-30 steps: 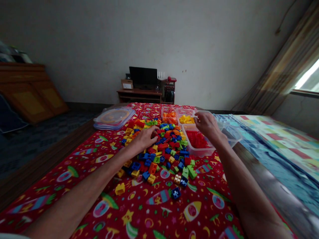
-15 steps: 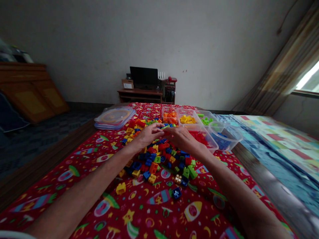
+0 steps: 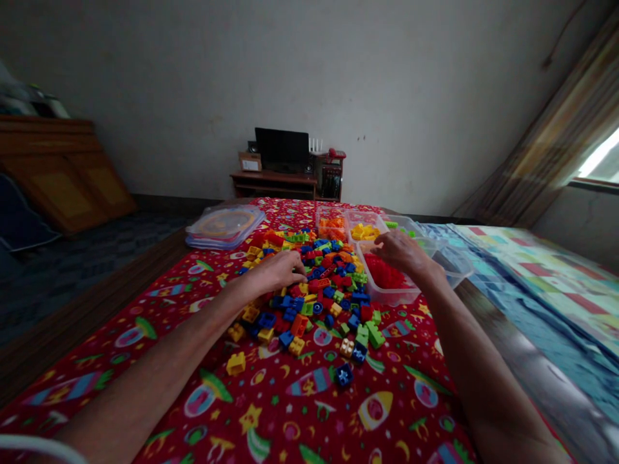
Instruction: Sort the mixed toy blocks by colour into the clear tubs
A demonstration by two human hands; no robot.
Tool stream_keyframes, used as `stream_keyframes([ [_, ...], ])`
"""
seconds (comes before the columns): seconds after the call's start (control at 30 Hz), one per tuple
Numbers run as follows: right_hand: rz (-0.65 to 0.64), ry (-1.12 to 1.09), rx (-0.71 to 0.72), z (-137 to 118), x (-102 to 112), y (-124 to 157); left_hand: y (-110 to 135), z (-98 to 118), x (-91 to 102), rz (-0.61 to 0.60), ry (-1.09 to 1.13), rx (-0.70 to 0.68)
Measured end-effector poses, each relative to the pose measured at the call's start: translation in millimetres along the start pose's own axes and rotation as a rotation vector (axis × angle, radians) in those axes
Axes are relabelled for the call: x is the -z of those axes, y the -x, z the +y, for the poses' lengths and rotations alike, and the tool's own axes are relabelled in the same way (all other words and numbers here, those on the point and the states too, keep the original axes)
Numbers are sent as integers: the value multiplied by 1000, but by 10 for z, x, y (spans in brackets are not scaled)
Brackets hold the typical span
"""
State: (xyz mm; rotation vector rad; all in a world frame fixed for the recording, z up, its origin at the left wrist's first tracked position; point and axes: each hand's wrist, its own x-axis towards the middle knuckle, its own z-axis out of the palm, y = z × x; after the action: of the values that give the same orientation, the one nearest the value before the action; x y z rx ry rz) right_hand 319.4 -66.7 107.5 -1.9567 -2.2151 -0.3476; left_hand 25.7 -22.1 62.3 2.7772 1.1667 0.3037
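Observation:
A heap of small plastic bricks [image 3: 314, 290] in red, blue, yellow, green and orange lies on a red cloth with rocket prints [image 3: 300, 399]. My left hand [image 3: 278, 270] rests on the heap's left side, fingers bunched together among the bricks. My right hand [image 3: 401, 250] hovers over a clear tray of red bricks [image 3: 387, 293], fingers curled downward. What either hand holds is hidden.
Behind the red tray stand clear trays of orange bricks [image 3: 331, 227], yellow bricks [image 3: 363, 231] and green bricks [image 3: 403, 223], and a round clear tub [image 3: 457, 267] to the right. Stacked lids [image 3: 225, 227] lie at the back left. Stray bricks [image 3: 235, 364] sit nearer me.
My right hand left the middle of the heap, where it met the left hand, and moved right over the red tray. My left hand dropped slightly onto the heap.

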Motion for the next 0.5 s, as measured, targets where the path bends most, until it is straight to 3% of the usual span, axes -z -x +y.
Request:
stream_keyframes([
  [0.23,-35,-100,64,-246,94,27,-13,47,-1,97,-76,-9],
  [0.37,15,-76,101,-390,165,79,-13,122,79,149,92,46],
  [0.5,-19,-116,198,-551,218,126,4,196,127,142,253,63],
])
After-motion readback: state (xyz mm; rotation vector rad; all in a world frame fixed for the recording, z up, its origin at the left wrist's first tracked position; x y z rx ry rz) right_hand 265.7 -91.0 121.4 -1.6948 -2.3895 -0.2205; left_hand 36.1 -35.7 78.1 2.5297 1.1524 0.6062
